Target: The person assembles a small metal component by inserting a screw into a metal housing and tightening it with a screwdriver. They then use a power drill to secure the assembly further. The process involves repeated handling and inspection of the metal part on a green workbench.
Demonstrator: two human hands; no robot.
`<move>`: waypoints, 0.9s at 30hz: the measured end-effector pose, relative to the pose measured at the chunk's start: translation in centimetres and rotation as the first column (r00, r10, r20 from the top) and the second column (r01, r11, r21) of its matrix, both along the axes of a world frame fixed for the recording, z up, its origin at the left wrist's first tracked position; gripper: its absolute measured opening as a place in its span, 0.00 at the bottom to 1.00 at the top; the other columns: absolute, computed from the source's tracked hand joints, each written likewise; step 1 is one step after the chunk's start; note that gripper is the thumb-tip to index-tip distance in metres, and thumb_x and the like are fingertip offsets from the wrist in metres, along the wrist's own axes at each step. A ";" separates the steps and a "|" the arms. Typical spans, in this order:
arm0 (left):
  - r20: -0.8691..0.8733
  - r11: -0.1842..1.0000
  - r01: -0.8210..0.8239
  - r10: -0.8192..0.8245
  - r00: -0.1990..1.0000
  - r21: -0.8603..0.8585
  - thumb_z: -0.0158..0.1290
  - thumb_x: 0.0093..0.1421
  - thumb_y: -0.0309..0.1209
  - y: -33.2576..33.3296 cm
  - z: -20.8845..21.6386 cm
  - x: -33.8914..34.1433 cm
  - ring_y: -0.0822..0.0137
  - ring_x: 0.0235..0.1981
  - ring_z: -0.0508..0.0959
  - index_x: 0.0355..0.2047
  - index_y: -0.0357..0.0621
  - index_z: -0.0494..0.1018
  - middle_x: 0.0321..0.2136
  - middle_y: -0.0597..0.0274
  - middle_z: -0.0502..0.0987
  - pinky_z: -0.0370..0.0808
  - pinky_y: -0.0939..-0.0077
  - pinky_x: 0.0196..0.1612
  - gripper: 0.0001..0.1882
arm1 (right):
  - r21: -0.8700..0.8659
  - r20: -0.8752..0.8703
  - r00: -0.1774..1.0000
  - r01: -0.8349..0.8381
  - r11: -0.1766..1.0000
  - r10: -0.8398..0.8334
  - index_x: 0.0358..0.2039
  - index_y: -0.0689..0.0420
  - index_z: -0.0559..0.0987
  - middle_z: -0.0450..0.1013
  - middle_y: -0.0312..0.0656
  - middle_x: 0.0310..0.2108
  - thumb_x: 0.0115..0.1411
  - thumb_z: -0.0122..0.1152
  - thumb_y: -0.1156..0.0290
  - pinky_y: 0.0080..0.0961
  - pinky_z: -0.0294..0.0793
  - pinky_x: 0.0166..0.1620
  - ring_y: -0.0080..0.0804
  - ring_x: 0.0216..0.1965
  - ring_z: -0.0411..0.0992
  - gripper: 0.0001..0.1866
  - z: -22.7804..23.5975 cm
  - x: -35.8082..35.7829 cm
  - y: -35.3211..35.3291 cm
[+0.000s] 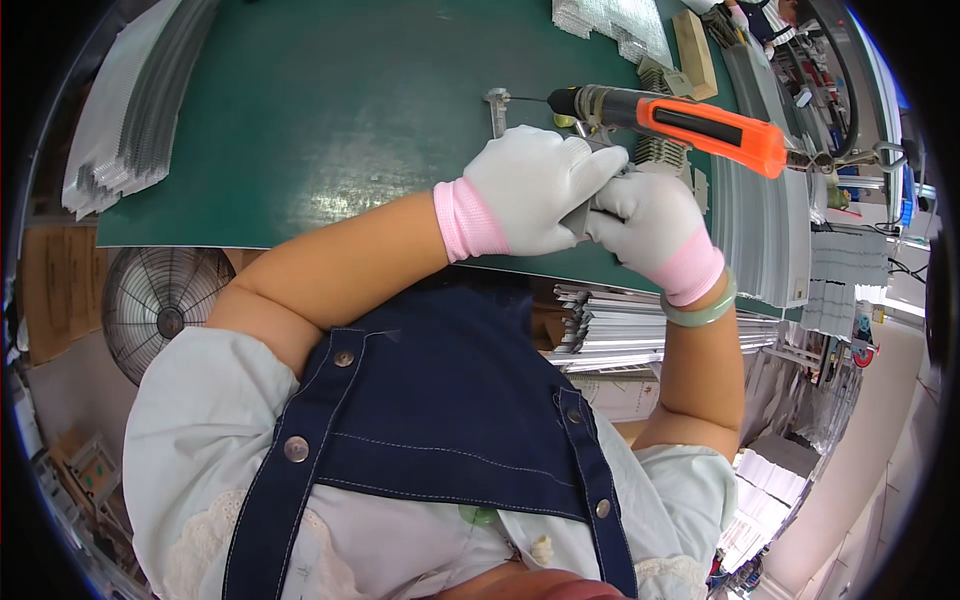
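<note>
My left hand (535, 190), in a white glove with a pink cuff, is closed near the front edge of the green worktable. My right hand (650, 222), gloved alike, is closed against its fingertips. Between them they pinch a small grey flat piece (577, 217); the fingers cover most of it, so its kind does not show. Just beyond the hands hangs an orange and black electric screwdriver (710, 132), its long thin bit pointing left. The tip of the bit is close to a small metal bracket-like fixture (497, 112) on the table.
Stacked silvery ribbed strips (135, 110) lie at the table's left. Long grey profiles (760, 230) and beige clip-like parts (660, 150) line the right, near a wooden block (694, 55). Silvery sheets (615, 25) lie at the back. A fan (168, 315) stands below left.
</note>
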State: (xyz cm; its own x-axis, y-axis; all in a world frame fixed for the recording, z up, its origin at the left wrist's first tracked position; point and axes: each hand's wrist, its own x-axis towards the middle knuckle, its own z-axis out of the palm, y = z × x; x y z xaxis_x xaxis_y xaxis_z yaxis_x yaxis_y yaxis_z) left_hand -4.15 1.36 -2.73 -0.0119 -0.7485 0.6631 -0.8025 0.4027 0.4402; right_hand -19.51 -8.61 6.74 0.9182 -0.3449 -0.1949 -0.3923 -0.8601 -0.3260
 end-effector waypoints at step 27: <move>-0.022 0.999 -0.027 0.026 0.999 -0.037 0.69 0.47 0.40 -0.2 0.4 1.2 0.52 0.30 0.81 0.57 0.43 0.69 0.30 0.56 0.79 0.76 0.61 0.33 0.38 | -0.135 0.632 0.761 0.292 0.947 -0.145 0.46 0.60 0.84 0.74 0.45 0.22 0.56 0.66 0.79 0.31 0.74 0.31 0.40 0.23 0.74 0.16 -3.6 -3.6 4.2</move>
State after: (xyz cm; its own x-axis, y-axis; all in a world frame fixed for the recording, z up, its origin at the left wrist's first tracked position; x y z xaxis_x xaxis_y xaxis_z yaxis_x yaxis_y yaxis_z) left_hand -2.97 1.11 -2.28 0.0226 -0.7228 0.6906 -0.8036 0.3979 0.4427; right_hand -23.07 -4.37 3.13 0.7113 -0.5156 0.4778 -0.3613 -0.8512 -0.3807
